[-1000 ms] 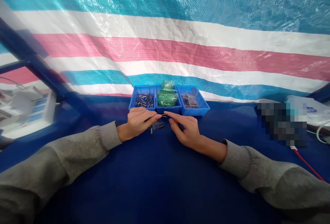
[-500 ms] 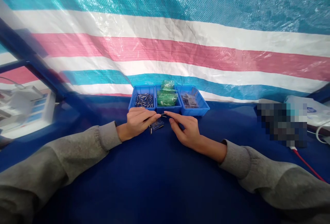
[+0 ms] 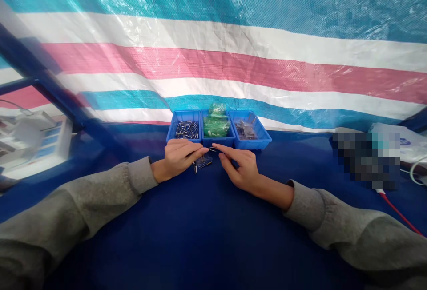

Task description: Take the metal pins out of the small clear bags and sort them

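My left hand (image 3: 182,156) is closed, thumb and fingers pinching a thin metal pin (image 3: 212,148) whose end sticks out to the right. The tip of my right index finger touches or nearly touches that end. On my right hand (image 3: 240,167) the index finger is stretched out and the thumb stands apart below it. Just under the fingertips, a small clear plastic bag (image 3: 205,162) lies on the blue table, with a loose metal pin (image 3: 195,168) beside it. Its contents are too small to make out.
Behind my hands stand three blue bins in a row: the left bin (image 3: 171,126) with many metal pins, the middle bin (image 3: 218,141) with green plastic packaging, the right bin (image 3: 263,135) with clear bags. A power strip (image 3: 58,145) lies left; a red cable (image 3: 400,212) runs right.
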`<control>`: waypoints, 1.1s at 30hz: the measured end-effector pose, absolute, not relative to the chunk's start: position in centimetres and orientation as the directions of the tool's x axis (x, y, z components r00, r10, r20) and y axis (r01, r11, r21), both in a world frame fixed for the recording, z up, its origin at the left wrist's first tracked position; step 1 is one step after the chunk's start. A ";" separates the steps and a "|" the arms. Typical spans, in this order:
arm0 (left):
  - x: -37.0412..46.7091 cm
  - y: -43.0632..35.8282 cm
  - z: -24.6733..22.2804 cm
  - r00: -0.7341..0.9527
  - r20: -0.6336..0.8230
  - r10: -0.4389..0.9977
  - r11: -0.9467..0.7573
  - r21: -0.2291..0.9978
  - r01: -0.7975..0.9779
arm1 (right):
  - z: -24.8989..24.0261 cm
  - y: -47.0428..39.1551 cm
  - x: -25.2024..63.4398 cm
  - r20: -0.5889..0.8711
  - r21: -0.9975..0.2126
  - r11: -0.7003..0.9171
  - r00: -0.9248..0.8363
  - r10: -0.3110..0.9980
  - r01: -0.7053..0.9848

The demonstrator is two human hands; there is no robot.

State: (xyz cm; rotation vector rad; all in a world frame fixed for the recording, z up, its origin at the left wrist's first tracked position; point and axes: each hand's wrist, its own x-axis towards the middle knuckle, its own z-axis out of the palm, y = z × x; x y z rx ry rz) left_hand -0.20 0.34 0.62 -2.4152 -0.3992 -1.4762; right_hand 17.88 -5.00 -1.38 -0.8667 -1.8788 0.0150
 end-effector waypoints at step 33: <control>-0.3 0.4 0.5 0.429 0.898 0.096 -0.921 -0.083 0.381 | -1.3 -5.1 17.9 0.798 -0.367 0.748 -0.225 0.559 0.553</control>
